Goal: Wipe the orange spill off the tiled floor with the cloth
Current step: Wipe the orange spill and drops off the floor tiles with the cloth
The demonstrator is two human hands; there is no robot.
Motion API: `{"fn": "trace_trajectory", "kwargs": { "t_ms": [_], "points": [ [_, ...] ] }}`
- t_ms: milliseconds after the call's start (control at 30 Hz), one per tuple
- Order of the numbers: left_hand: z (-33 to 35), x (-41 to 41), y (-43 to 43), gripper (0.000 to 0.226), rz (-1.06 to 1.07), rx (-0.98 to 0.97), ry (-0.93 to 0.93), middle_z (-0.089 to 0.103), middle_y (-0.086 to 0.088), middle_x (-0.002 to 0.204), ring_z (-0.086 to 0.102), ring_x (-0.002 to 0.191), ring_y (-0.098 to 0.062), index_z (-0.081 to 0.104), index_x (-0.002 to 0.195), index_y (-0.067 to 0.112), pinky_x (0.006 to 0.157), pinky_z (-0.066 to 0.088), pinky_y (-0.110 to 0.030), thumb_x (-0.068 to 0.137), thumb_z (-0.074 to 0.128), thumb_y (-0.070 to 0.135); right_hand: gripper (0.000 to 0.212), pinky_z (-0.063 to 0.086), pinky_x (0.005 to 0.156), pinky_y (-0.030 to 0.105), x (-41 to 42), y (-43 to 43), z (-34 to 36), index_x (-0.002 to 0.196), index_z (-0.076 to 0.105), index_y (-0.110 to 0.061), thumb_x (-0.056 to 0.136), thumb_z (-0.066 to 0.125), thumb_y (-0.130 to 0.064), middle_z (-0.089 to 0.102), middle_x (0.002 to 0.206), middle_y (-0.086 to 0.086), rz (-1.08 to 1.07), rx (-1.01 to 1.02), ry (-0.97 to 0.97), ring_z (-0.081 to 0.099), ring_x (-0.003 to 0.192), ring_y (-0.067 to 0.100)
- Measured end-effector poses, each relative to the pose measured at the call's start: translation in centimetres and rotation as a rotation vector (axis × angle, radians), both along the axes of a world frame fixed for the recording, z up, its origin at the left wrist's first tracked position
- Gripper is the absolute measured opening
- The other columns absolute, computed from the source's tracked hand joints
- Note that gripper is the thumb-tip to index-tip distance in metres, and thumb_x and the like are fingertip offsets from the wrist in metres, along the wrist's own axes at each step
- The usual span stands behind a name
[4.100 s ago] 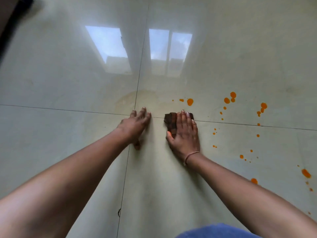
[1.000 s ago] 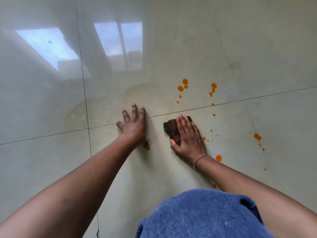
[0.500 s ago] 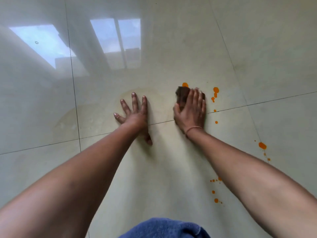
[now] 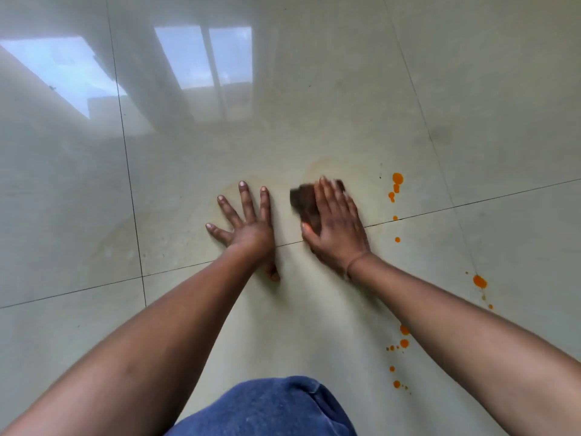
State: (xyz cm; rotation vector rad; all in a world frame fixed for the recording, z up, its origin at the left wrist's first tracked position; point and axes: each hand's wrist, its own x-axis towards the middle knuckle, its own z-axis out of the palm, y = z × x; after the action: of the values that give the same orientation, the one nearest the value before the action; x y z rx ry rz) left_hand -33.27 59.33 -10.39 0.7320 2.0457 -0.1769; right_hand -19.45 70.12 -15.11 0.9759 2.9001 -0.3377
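Since the frame half a second ago, I see the right hand (image 4: 338, 226) has dragged the cloth (image 4: 304, 202) leftward, away from the orange drops, and the blob that sat by its fingertips is gone. Its fingers (image 4: 327, 196) lie flat and close together, pressing down on the dark brown cloth, which pokes out at their left side and looks motion-blurred. The left hand (image 4: 248, 228) rests palm-down just beside it, fingers spread apart on bare tile, holding nothing. Both hands sit over a faint yellowish smear (image 4: 317, 163) on the tiled floor (image 4: 330, 99). Right of the cloth, a cluster of orange spill (image 4: 397, 178) remains near the grout line, with more drops (image 4: 479, 281) farther right and a trail (image 4: 404, 343) beside the right forearm. Blue fabric (image 4: 267, 407) shows at the bottom edge.
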Motion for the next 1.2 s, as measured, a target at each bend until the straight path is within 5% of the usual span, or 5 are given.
{"fn": "trace_trajectory", "kwargs": {
  "t_ms": [567,767,900,1067,1200],
  "points": [
    [0.1,-0.1,0.2,0.165,-0.034,0.007,0.025,-0.059,-0.006,0.135,-0.041,0.130,-0.050,-0.040,0.139,0.033,0.099,-0.002,-0.080,0.047,0.096,0.029,0.081,0.010,0.117,0.038,-2.1,-0.1,0.0,0.147,0.033,-0.004,0.081,0.037,-0.050,0.030,0.155,0.015,-0.425,0.033,0.090,0.024,0.144,0.030],
    [0.4,-0.2,-0.5,0.165,-0.064,0.043,0.037,-0.054,-0.005,0.141,-0.036,0.134,-0.049,-0.035,0.143,0.033,0.099,0.002,-0.079,0.044,0.097,0.034,0.081,0.019,0.114,0.043,7.0,-6.8,-0.4,0.150,0.030,-0.007,0.083,0.040,-0.051,0.026,0.157,0.011,0.041,0.010,0.058,0.020,0.145,0.024],
    [0.4,-0.2,-0.6,0.165,-0.079,0.054,0.058,-0.053,-0.005,0.142,-0.036,0.133,-0.049,-0.034,0.143,0.033,0.098,0.002,-0.079,0.042,0.097,0.037,0.081,0.013,0.117,0.041,4.0,-2.6,0.1,0.149,0.030,-0.004,0.083,0.036,-0.051,0.028,0.156,0.015,-0.408,0.033,0.060,0.022,0.145,0.030],
    [0.8,-0.3,-1.0,0.160,-0.114,0.100,0.078,-0.043,-0.003,0.150,-0.028,0.138,-0.048,-0.023,0.149,0.033,0.101,0.007,-0.077,0.043,0.096,0.039,0.083,0.020,0.114,0.043,12.0,-13.2,0.2,0.149,0.030,-0.005,0.081,0.048,-0.049,0.024,0.157,0.012,0.058,-0.023,0.017,0.020,0.145,0.025],
    [1.4,1.5,-0.7,0.143,-0.438,0.221,0.181,-0.028,-0.003,0.158,-0.015,0.144,-0.043,-0.006,0.154,0.027,0.105,0.025,-0.070,0.051,0.094,0.028,0.080,0.020,0.115,0.044,13.3,-6.9,0.4,0.148,0.031,-0.004,0.083,0.040,-0.050,0.029,0.155,0.015,-0.404,0.025,0.028,0.021,0.144,0.028]
  ]
}}
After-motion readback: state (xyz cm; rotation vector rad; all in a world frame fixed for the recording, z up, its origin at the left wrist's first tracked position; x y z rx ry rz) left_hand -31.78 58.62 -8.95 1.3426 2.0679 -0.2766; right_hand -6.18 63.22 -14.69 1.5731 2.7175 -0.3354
